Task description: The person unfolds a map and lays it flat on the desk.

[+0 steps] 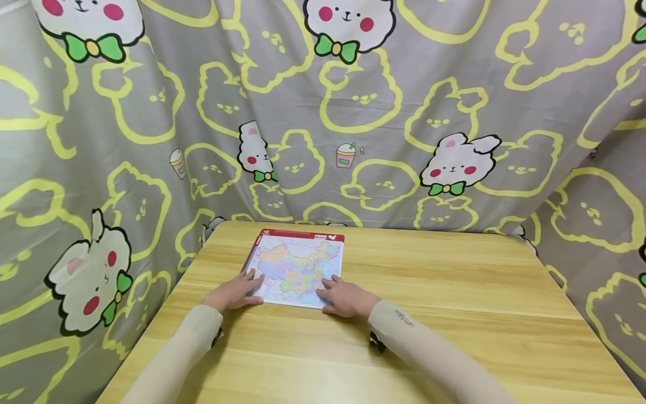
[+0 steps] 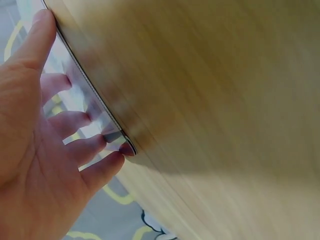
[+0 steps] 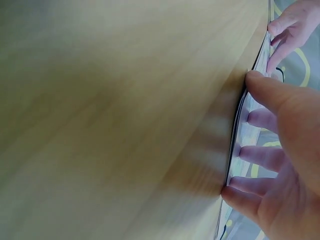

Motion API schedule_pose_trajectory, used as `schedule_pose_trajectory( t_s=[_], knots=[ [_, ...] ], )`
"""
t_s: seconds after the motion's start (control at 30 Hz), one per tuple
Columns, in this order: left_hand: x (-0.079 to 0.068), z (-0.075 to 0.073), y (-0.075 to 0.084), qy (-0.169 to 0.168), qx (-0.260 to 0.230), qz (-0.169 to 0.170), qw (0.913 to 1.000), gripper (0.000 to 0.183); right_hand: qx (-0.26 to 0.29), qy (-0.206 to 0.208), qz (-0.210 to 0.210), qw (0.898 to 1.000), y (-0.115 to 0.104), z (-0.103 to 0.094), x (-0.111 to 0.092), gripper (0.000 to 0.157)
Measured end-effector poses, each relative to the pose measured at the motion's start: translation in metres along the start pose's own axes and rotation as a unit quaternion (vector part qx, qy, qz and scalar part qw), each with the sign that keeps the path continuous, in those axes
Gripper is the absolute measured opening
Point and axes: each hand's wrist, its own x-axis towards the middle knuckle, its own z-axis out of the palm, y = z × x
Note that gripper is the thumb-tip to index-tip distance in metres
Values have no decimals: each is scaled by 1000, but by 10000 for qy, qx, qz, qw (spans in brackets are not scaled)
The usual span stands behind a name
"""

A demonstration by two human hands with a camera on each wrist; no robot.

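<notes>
A thin map sheet or board point(image 1: 298, 269) with a red top border and pale, coloured regions lies flat on the wooden table. At its near left corner is my left hand point(image 1: 235, 292), fingers spread over the map and thumb along the near edge. My right hand point(image 1: 348, 296) mirrors it at the near right corner, fingertips on the map's surface. Seen from the left wrist, the fingers point(image 2: 102, 170) reach across the glossy map point(image 2: 80, 80). From the right wrist, the thumb point(image 3: 267, 90) touches the thin dark edge of the map point(image 3: 245, 132).
The wooden table point(image 1: 444, 280) stretches to the right of the map and in front of it. A grey curtain point(image 1: 303, 106) with yellow outlines and white cartoon animals hangs behind the table and along its sides.
</notes>
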Motion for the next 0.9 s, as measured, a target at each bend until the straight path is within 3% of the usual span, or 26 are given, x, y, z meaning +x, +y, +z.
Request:
schedule_pose_trajectory(
  t_s=[0.27, 0.9],
  knots=[
    [5, -1, 13, -45, 99, 105, 9999, 69, 86, -115, 161, 9998, 7, 0, -16, 52],
    [14, 2, 54, -198, 411, 440, 9980, 63, 207, 41, 199, 9996, 27, 6, -61, 50]
  ],
)
